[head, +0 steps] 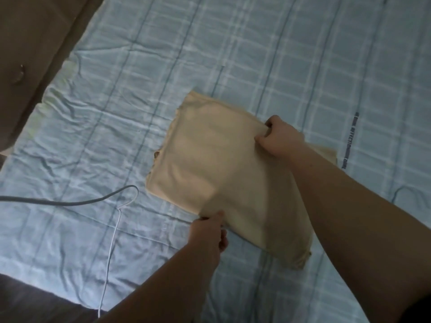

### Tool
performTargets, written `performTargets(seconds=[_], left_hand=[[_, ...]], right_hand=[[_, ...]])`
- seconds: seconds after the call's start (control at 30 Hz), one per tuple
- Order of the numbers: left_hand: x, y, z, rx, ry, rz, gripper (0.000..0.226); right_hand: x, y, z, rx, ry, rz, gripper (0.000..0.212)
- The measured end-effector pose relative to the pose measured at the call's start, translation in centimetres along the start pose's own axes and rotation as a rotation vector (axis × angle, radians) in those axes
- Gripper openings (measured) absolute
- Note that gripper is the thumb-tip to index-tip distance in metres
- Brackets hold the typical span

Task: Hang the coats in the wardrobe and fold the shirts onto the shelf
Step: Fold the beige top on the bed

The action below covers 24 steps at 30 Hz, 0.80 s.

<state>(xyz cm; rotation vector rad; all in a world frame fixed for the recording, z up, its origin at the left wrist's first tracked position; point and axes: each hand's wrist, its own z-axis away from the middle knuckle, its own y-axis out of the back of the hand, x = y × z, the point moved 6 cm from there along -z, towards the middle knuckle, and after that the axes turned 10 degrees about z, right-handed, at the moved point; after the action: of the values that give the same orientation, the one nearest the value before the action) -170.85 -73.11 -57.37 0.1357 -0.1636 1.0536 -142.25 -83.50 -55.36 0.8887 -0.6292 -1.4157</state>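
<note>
shirt (210, 164) folded on bed (303, 66), left hand (210, 234) and right hand (277, 136) pinch its edges. shelf step left; coats not visible.

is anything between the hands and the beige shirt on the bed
Nothing visible. The left hand pinches the folded beige shirt at its near edge, and the right hand grips its right edge. The dark cable and white cord lie apart, to the shirt's left.

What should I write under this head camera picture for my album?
Both hands, left hand and right hand, grip a folded beige shirt on a blue plaid bedcover.
</note>
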Motion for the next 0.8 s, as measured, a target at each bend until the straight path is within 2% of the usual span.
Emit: performTargets(seconds=[0.13, 0.27, 0.4, 0.53, 0.7, 0.8], left_hand=[[-0.9, -0.9, -0.2, -0.049, 0.049, 0.04, 0.021], [-0.7, -0.7, -0.6, -0.044, 0.001, -0.025, 0.012], [-0.7, -0.5, -0.1, -0.12, -0.029, 0.005, 0.012], [1.2, -0.4, 0.5, -0.238, -0.214, -0.038, 0.021], [6.9, -0.5, 1.9, -0.378, -0.436, -0.167, 0.025], [10.5, -0.6, 4.2, -0.409, -0.584, -0.269, 0.025]], right_hand=[[-0.3, 0.7, -0.9, -0.143, 0.056, 0.052, 0.022], [-0.4, 1.7, -0.8, -0.117, 0.095, -0.018, 0.009], [0.2, 3.0, 0.5, -0.113, 0.085, -0.188, 0.02], [1.5, 4.9, 2.5, 0.032, 0.077, -0.289, 0.024], [3.7, 7.4, 7.3, 0.307, -0.005, -0.605, 0.02], [5.0, 8.2, 11.0, 0.429, -0.102, -0.815, 0.042]])
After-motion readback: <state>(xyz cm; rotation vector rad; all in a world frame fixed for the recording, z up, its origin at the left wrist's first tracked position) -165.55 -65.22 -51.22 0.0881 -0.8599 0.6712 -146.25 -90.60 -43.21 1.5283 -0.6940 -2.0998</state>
